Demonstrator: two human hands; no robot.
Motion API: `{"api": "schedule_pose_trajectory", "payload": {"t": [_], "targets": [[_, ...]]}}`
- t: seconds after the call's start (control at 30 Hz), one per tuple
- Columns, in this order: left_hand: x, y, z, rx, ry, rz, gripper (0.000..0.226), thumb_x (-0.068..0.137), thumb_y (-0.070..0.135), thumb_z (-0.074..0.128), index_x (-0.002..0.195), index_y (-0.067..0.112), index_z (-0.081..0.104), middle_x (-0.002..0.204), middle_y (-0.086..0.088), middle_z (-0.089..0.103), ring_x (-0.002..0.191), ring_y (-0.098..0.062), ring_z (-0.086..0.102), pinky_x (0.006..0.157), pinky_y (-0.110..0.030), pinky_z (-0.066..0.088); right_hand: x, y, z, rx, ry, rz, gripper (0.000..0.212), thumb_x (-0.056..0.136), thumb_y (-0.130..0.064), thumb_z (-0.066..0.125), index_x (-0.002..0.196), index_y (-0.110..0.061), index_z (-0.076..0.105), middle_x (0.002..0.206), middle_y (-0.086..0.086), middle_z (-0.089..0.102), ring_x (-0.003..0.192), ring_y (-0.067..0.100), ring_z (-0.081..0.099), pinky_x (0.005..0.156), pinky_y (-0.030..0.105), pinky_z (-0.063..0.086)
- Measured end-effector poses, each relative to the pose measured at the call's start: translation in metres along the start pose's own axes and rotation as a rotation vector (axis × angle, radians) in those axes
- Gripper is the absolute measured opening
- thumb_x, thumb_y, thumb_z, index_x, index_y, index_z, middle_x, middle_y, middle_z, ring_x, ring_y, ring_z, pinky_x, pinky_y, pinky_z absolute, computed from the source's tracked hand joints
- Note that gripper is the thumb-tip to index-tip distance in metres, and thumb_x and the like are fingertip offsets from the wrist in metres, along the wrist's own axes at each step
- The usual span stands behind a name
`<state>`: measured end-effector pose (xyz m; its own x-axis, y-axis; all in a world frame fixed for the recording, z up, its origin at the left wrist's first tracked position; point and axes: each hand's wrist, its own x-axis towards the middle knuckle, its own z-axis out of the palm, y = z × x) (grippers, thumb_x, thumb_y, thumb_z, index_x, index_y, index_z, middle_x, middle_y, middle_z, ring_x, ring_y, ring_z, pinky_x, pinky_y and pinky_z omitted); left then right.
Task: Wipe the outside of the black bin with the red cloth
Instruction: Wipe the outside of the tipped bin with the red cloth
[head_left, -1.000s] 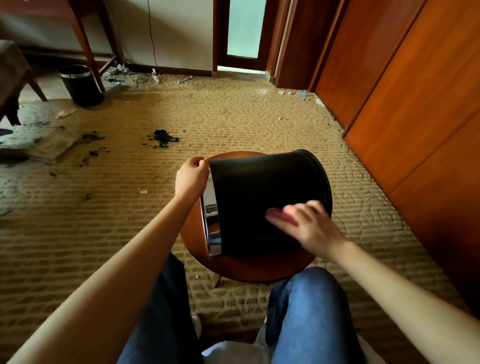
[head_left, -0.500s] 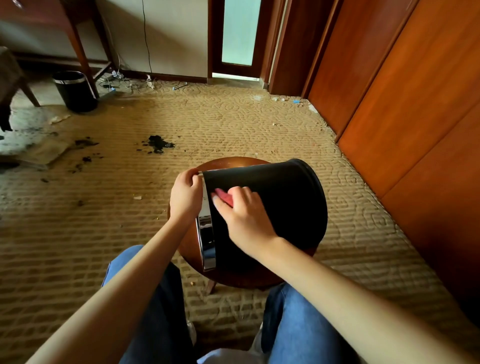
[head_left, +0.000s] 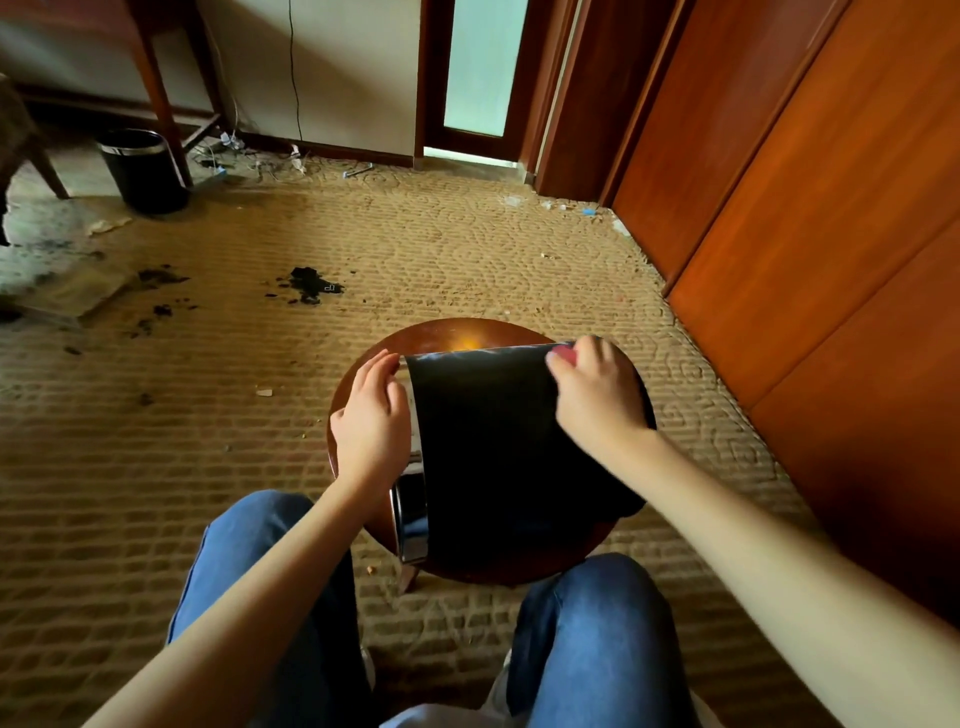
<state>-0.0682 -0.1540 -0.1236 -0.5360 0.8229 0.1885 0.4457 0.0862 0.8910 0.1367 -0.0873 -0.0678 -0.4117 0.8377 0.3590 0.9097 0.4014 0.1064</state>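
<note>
Fingers of the right hand clutch the red cloth at the far end of the black bin, which lies sideways on a stool. The left hand grips its rim. A hard stroke might roll it off.

The black cylindrical plastic bin lies on its side across the round brown wooden stool, covering most of the seat. The left hand grips its chrome-rimmed mouth end. The right hand, holding the red cloth, sits at the base end, and the upper flank between them is bare. To the left, beige patterned carpet lies open. On the right, orange-brown wooden wall panels stand near, and knees in blue jeans close the near side.
</note>
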Motion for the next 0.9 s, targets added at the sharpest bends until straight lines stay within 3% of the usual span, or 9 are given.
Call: {"api": "schedule_pose_trajectory", "payload": {"t": [0.17, 0.27, 0.33, 0.4, 0.5, 0.57, 0.63, 0.8, 0.9], "targets": [[-0.003, -0.001, -0.002, -0.035, 0.009, -0.023, 0.049, 0.091, 0.03, 0.028, 0.133, 0.022, 0.052, 0.143, 0.004, 0.048, 0.131, -0.013, 0.043, 0.11, -0.046, 0.031, -0.008, -0.112, -0.01, 0.264, 0.013, -0.328, 0.023, 0.058, -0.007, 0.077, 0.079, -0.006, 0.067, 0.079, 0.015, 0.054, 0.072, 0.034, 0.056, 0.055, 0.03, 0.041], [-0.002, -0.001, -0.005, 0.017, -0.014, -0.021, 0.041, 0.099, 0.019, 0.033, 0.138, 0.022, 0.047, 0.146, 0.005, 0.044, 0.134, -0.012, 0.039, 0.111, -0.041, 0.028, -0.004, -0.103, -0.013, 0.319, 0.009, -0.355, 0.022, 0.08, -0.01, 0.067, 0.102, -0.011, 0.069, 0.091, 0.015, 0.056, 0.084, 0.036, 0.055, 0.065, 0.035, 0.042], [-0.003, 0.0, -0.005, 0.029, -0.026, -0.001, 0.042, 0.1, 0.018, 0.034, 0.139, 0.023, 0.046, 0.147, 0.006, 0.043, 0.135, -0.012, 0.038, 0.112, -0.042, 0.027, 0.001, -0.063, -0.014, 0.261, -0.039, -0.245, 0.025, 0.094, -0.018, 0.053, 0.117, -0.018, 0.063, 0.106, 0.014, 0.054, 0.098, 0.035, 0.052, 0.079, 0.038, 0.041], [-0.005, -0.001, -0.005, -0.003, -0.032, -0.01, 0.041, 0.1, 0.021, 0.033, 0.14, 0.023, 0.045, 0.148, 0.006, 0.042, 0.135, -0.013, 0.039, 0.113, -0.048, 0.027, 0.006, -0.013, -0.013, 0.214, -0.079, -0.072, 0.023, 0.097, -0.026, 0.049, 0.115, -0.016, 0.061, 0.111, 0.015, 0.053, 0.104, 0.034, 0.051, 0.086, 0.037, 0.04], [-0.008, -0.001, -0.004, -0.027, -0.032, 0.002, 0.049, 0.094, 0.031, 0.028, 0.139, 0.022, 0.046, 0.147, 0.005, 0.043, 0.135, -0.013, 0.039, 0.112, -0.05, 0.029, 0.012, 0.037, -0.018, 0.047, -0.175, 0.148, 0.031, 0.096, -0.018, 0.047, 0.123, -0.022, 0.061, 0.113, 0.012, 0.049, 0.112, 0.034, 0.045, 0.091, 0.038, 0.036], [-0.009, 0.0, -0.006, -0.02, -0.018, 0.02, 0.055, 0.089, 0.033, 0.026, 0.138, 0.021, 0.048, 0.147, 0.004, 0.044, 0.134, -0.013, 0.04, 0.112, -0.048, 0.03, 0.015, 0.029, -0.02, 0.022, -0.24, 0.18, 0.033, 0.093, -0.013, 0.047, 0.122, -0.019, 0.061, 0.116, 0.012, 0.048, 0.115, 0.034, 0.043, 0.094, 0.038, 0.036], [-0.008, -0.002, -0.007, -0.005, -0.015, 0.029, 0.049, 0.093, 0.029, 0.029, 0.138, 0.02, 0.049, 0.146, 0.003, 0.045, 0.133, -0.013, 0.041, 0.111, -0.047, 0.032, 0.015, -0.002, -0.019, 0.016, -0.201, 0.045, 0.032, 0.089, -0.013, 0.048, 0.119, -0.017, 0.062, 0.117, 0.012, 0.047, 0.114, 0.033, 0.042, 0.094, 0.037, 0.036], [-0.004, 0.004, -0.009, 0.067, -0.036, -0.059, 0.043, 0.099, 0.024, 0.039, 0.142, 0.019, 0.039, 0.15, 0.001, 0.035, 0.132, -0.019, 0.04, 0.109, -0.044, 0.031, 0.004, -0.097, -0.027, 0.354, -0.106, -0.343, 0.03, 0.092, -0.007, 0.047, 0.115, -0.014, 0.066, 0.101, 0.011, 0.05, 0.102, 0.03, 0.045, 0.081, 0.036, 0.037], [0.008, 0.008, -0.016, 0.037, -0.105, -0.211, 0.032, 0.097, 0.033, 0.046, 0.125, 0.017, 0.048, 0.137, -0.009, 0.044, 0.121, -0.027, 0.048, 0.105, -0.048, 0.037, 0.012, -0.067, -0.026, 0.405, -0.095, -0.292, 0.031, 0.089, -0.008, 0.05, 0.112, -0.016, 0.068, 0.099, 0.01, 0.051, 0.099, 0.028, 0.048, 0.079, 0.032, 0.039]]}}
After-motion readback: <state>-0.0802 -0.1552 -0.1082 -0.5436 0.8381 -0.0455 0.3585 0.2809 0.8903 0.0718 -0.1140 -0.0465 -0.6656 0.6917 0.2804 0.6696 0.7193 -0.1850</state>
